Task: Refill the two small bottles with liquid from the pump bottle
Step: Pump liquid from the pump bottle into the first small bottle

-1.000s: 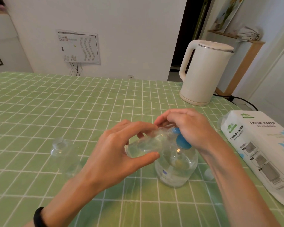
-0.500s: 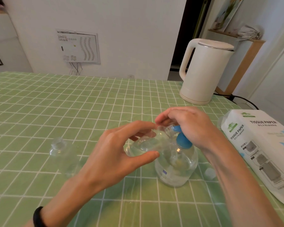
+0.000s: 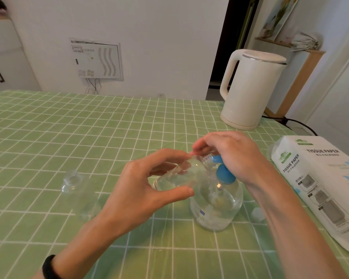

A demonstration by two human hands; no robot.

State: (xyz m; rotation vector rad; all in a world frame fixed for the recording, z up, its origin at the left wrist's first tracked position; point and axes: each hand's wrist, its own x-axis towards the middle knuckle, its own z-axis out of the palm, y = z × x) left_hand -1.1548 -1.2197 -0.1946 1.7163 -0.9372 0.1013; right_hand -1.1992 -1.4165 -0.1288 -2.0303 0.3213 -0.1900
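Note:
My left hand (image 3: 147, 190) grips a small clear bottle (image 3: 181, 174), tilted with its threaded mouth against the blue nozzle of the pump bottle (image 3: 218, 204). Some clear liquid lies in the small bottle. My right hand (image 3: 230, 152) rests on the blue pump head from above, covering most of it. The clear, round pump bottle stands on the green checked tablecloth (image 3: 89, 137). A second small clear bottle (image 3: 77, 194) stands upright to the left, apart from both hands. A small white cap (image 3: 257, 214) lies right of the pump bottle.
A white electric kettle (image 3: 250, 89) stands at the back right, its black cord trailing off the table. A pack of tissue paper (image 3: 322, 188) lies along the right edge. The wall and a doorway are behind the table.
The small bottle's mouth has tipped up a little against the nozzle, and my right hand has shifted slightly on the pump head. The other small bottle has not moved.

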